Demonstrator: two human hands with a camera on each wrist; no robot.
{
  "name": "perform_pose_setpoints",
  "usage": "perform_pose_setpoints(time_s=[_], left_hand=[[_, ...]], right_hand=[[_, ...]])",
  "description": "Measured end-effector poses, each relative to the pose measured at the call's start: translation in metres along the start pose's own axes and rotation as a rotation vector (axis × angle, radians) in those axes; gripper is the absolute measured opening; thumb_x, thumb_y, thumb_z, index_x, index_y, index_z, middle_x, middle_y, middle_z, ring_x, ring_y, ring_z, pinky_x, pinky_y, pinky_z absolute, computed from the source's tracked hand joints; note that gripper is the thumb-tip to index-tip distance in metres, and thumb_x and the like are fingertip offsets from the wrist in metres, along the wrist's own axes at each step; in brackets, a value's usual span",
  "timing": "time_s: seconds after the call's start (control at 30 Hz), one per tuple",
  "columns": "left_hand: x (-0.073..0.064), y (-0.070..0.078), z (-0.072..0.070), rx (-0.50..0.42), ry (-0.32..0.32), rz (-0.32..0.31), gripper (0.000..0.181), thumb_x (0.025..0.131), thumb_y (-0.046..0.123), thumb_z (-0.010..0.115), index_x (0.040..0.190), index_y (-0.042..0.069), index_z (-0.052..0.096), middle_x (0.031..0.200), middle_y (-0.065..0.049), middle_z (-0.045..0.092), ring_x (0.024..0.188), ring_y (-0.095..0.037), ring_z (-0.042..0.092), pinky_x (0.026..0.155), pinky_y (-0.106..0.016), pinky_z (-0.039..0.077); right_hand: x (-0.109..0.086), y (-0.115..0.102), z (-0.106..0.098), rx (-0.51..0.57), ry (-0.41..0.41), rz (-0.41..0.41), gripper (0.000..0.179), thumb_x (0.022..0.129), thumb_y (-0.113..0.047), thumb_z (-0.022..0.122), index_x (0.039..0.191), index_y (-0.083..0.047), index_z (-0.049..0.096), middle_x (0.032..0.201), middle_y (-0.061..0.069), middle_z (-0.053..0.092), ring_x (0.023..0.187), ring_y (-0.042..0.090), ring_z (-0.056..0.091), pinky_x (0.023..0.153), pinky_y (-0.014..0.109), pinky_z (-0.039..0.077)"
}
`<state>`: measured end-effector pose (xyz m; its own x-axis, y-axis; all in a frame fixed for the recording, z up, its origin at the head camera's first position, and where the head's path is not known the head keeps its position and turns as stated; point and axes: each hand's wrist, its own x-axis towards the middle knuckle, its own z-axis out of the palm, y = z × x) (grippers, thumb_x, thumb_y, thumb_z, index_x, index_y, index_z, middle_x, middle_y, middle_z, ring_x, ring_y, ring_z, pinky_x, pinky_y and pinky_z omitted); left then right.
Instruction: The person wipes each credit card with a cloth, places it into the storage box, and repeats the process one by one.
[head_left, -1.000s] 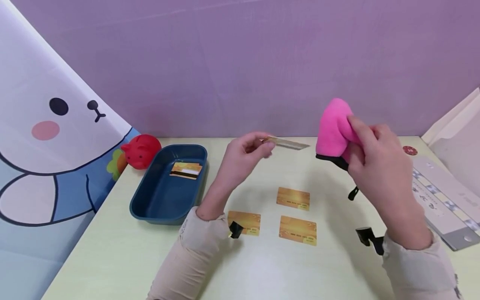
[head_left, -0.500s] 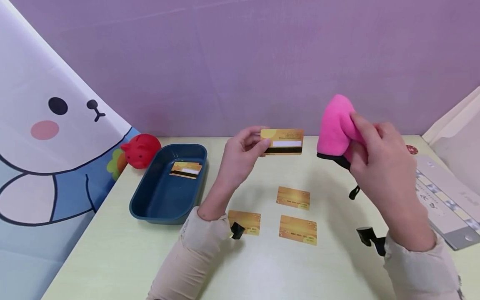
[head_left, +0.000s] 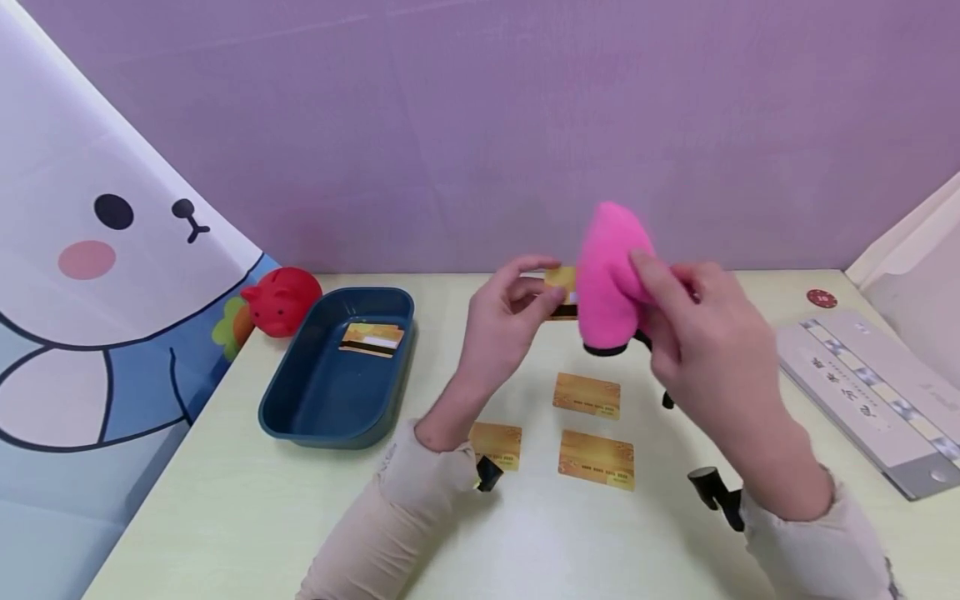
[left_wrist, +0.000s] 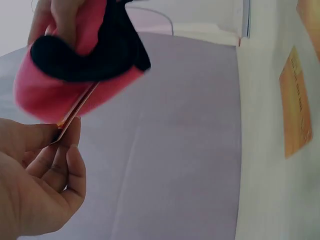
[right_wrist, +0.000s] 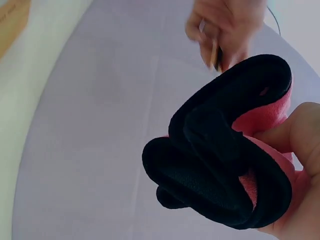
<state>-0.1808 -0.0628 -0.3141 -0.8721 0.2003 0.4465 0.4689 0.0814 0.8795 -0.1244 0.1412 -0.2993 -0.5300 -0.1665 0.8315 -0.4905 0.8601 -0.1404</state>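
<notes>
My left hand (head_left: 501,321) pinches a gold bank card (head_left: 561,282) above the table, thumb in front and fingers behind. A pink fleece piece (head_left: 611,267) with black edging is gripped, bunched, by my right hand (head_left: 723,358). It overlaps the card's right part in the head view. The left wrist view shows the card (left_wrist: 76,109) edge-on, its far end reaching the fleece. In the right wrist view the folded black edging (right_wrist: 215,145) faces the camera. Three more cards lie on the table below: one (head_left: 587,396), another (head_left: 597,461) nearer, and a third (head_left: 501,444) partly behind my left wrist.
At the left stands a blue tray (head_left: 300,421) with gold cards (head_left: 372,337) in it, beside a red piggy bank (head_left: 281,302). A grey flat box (head_left: 877,400) lies at the right, with a red poker chip (head_left: 821,298) behind it. A purple backdrop (head_left: 480,142) hangs behind the table.
The card turned from nearly edge-on to its striped back facing the camera. Then my right hand brought the pink fleece leftward in front of the card, and my left hand shifted slightly right.
</notes>
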Motion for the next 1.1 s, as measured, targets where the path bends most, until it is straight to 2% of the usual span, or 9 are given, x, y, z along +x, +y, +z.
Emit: perform_pose_setpoints(time_s=[0.13, 0.23, 0.47, 0.57, 0.7, 0.87, 1.0, 1.1], left_hand=[[-0.004, 0.001, 0.007, -0.027, -0.016, -0.003, 0.028, 0.095, 0.002, 0.065, 0.123, 0.003, 0.063, 0.097, -0.020, 0.075, 0.086, -0.021, 0.071, 0.074, -0.023, 0.054], [-0.005, 0.002, 0.009, -0.035, -0.024, -0.023, 0.026, 0.095, 0.000, 0.064, 0.121, 0.002, 0.063, 0.098, -0.020, 0.075, 0.089, -0.021, 0.070, 0.075, -0.021, 0.051], [-0.005, 0.005, 0.009, -0.024, -0.064, -0.066, 0.026, 0.095, -0.001, 0.063, 0.121, 0.003, 0.063, 0.096, -0.019, 0.076, 0.083, -0.017, 0.069, 0.075, -0.023, 0.054], [-0.004, 0.008, 0.008, -0.058, -0.076, -0.083, 0.027, 0.095, -0.001, 0.063, 0.122, 0.004, 0.063, 0.096, -0.020, 0.075, 0.080, -0.017, 0.071, 0.077, -0.026, 0.058], [-0.001, 0.012, 0.001, -0.085, -0.067, -0.084, 0.026, 0.095, 0.004, 0.067, 0.121, 0.005, 0.065, 0.093, -0.021, 0.073, 0.077, -0.020, 0.069, 0.074, -0.025, 0.056], [0.003, 0.016, -0.013, -0.068, -0.020, -0.063, 0.028, 0.094, 0.008, 0.069, 0.122, 0.007, 0.066, 0.091, -0.021, 0.072, 0.078, -0.029, 0.065, 0.073, -0.024, 0.053], [0.007, 0.015, -0.025, -0.119, 0.033, -0.050, 0.028, 0.094, 0.006, 0.069, 0.122, 0.006, 0.065, 0.083, -0.007, 0.073, 0.077, -0.025, 0.064, 0.072, -0.025, 0.052], [0.008, 0.012, -0.032, -0.147, 0.077, -0.047, 0.029, 0.094, 0.005, 0.068, 0.123, 0.005, 0.064, 0.079, 0.010, 0.072, 0.074, -0.015, 0.062, 0.071, -0.024, 0.051]], right_hand=[[-0.004, -0.008, 0.010, -0.018, -0.030, -0.066, 0.039, 0.089, -0.006, 0.069, 0.127, -0.014, 0.067, 0.090, 0.024, 0.060, 0.076, 0.041, 0.056, 0.052, 0.051, 0.048], [-0.006, -0.011, 0.016, -0.037, -0.041, -0.072, 0.039, 0.088, -0.005, 0.070, 0.126, -0.014, 0.067, 0.091, 0.023, 0.058, 0.073, 0.041, 0.055, 0.050, 0.049, 0.047], [-0.007, -0.008, 0.016, -0.041, -0.076, -0.018, 0.042, 0.087, -0.001, 0.068, 0.126, -0.015, 0.068, 0.093, 0.022, 0.060, 0.074, 0.040, 0.057, 0.049, 0.049, 0.048], [-0.006, -0.005, 0.013, -0.046, -0.098, 0.010, 0.040, 0.088, -0.003, 0.068, 0.126, -0.015, 0.067, 0.094, 0.023, 0.061, 0.077, 0.040, 0.058, 0.050, 0.051, 0.049], [-0.003, -0.001, 0.008, -0.063, -0.105, 0.054, 0.038, 0.090, -0.005, 0.065, 0.127, -0.016, 0.067, 0.094, 0.023, 0.061, 0.081, 0.041, 0.059, 0.050, 0.053, 0.048], [-0.001, 0.010, -0.001, -0.090, -0.099, 0.125, 0.039, 0.092, -0.003, 0.058, 0.128, -0.015, 0.067, 0.095, 0.024, 0.060, 0.084, 0.041, 0.057, 0.050, 0.056, 0.045], [-0.002, 0.021, -0.006, -0.121, -0.099, 0.172, 0.040, 0.091, -0.004, 0.057, 0.128, -0.015, 0.066, 0.097, 0.024, 0.060, 0.087, 0.042, 0.057, 0.048, 0.058, 0.042], [-0.003, 0.025, -0.007, -0.123, -0.087, 0.183, 0.039, 0.092, -0.005, 0.057, 0.128, -0.016, 0.067, 0.097, 0.025, 0.060, 0.088, 0.042, 0.057, 0.047, 0.057, 0.040]])
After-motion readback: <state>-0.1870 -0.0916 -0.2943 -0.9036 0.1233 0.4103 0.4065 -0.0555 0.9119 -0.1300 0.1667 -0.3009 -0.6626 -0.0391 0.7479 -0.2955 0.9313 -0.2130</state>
